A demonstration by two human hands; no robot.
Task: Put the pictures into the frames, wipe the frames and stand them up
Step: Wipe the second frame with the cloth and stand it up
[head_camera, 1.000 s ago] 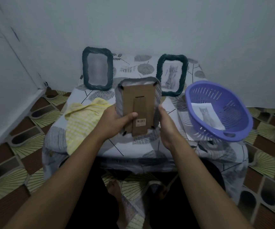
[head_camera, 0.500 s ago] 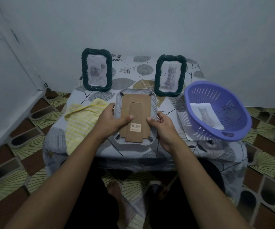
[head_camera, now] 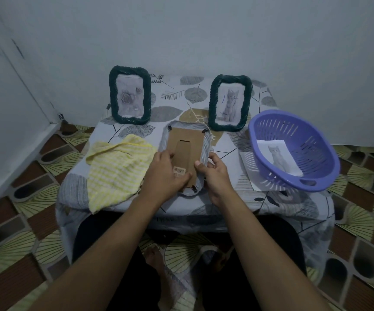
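Cardboard back (head_camera: 186, 142): facing up, with the grey frame (head_camera: 206, 142) face down on the surface (head_camera: 226, 200), between yellow cloth (head_camera: 118, 169) and purple basket (head_camera: 311, 151).
Left hand (head_camera: 163, 173): gripping the left rim, thumb laid across the board.
Right hand (head_camera: 215, 173): pinching the right rim, thumb on the board.
Change: held upright a second ago, now flat; both hands lower, near the clip (head_camera: 194, 188).
Meaning: probably ready for opening; cat picture (head_camera: 279, 159) not yet taken from the basket.
Left green frame (head_camera: 112, 95), right green frame (head_camera: 213, 102): filled, standing as before.
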